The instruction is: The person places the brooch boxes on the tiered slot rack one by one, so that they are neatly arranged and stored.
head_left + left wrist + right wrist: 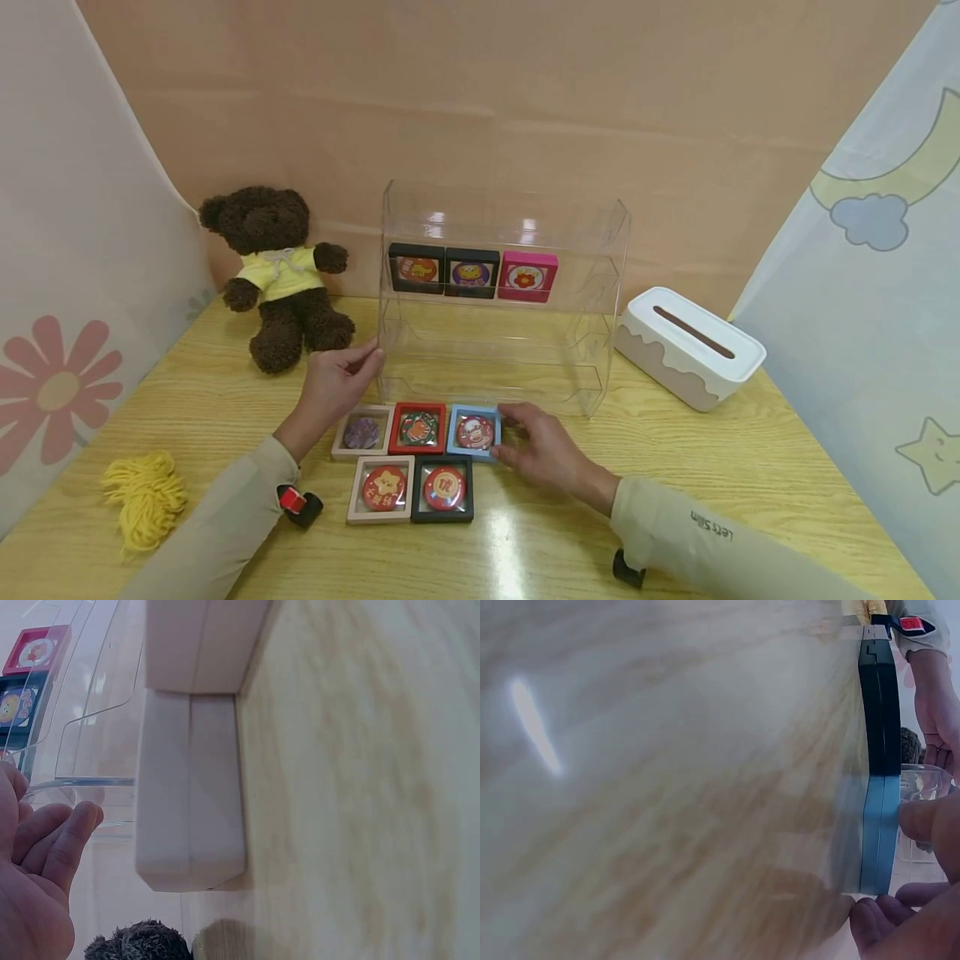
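Note:
My left hand (341, 375) pinches the left edge of a clear tiered display rack (480, 387); the left wrist view has that panel edge between thumb and fingers. My right hand (543, 446) grips the right side of a light blue square frame (452, 433) with a round badge, lying on the table; in the right wrist view the thumb rests over the blue frame (881, 836) and fingertips touch its end. Beside it lie a red frame (393, 433) and a pale frame (339, 454). In front are another pale frame (354, 517) and a black frame (442, 517).
On an upper tier stand two black frames (471, 292) and a pink frame (527, 297). A brown teddy bear (281, 275) sits left of the rack, a tissue box (675, 367) stands right, and yellow yarn (146, 500) lies at the front left of the wooden table (765, 500).

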A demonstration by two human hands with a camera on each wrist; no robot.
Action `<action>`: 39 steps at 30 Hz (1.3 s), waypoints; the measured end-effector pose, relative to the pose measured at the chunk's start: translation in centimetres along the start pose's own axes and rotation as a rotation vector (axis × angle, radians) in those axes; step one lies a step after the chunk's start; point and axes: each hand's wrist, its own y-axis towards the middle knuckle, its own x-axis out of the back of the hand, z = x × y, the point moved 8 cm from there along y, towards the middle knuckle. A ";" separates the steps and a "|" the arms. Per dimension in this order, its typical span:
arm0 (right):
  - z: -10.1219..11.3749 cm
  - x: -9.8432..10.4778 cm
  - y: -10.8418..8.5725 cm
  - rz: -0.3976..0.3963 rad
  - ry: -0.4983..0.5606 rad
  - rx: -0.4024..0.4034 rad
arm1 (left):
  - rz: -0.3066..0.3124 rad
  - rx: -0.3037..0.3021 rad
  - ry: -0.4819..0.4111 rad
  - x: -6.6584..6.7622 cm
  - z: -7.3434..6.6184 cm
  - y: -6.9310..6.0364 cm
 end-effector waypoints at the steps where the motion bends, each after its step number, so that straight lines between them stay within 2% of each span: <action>1: 0.0 0.0 0.0 0.003 0.007 -0.002 | 0.000 0.001 0.000 0.0 0.0 0.0; 10: -0.1 -0.2 0.4 0.042 0.006 0.005 | 0.003 0.010 0.007 0.0 0.1 0.0; 21: -0.7 -0.6 0.5 0.090 -0.014 -0.044 | -0.003 -0.002 0.004 -0.1 0.1 -0.1; 30: -0.9 -0.3 0.6 0.079 0.021 -0.106 | 0.002 0.003 0.009 -0.1 0.1 0.0; 39: -1.1 -0.3 0.4 0.040 0.048 -0.114 | 0.004 0.009 0.012 -0.1 0.2 -0.1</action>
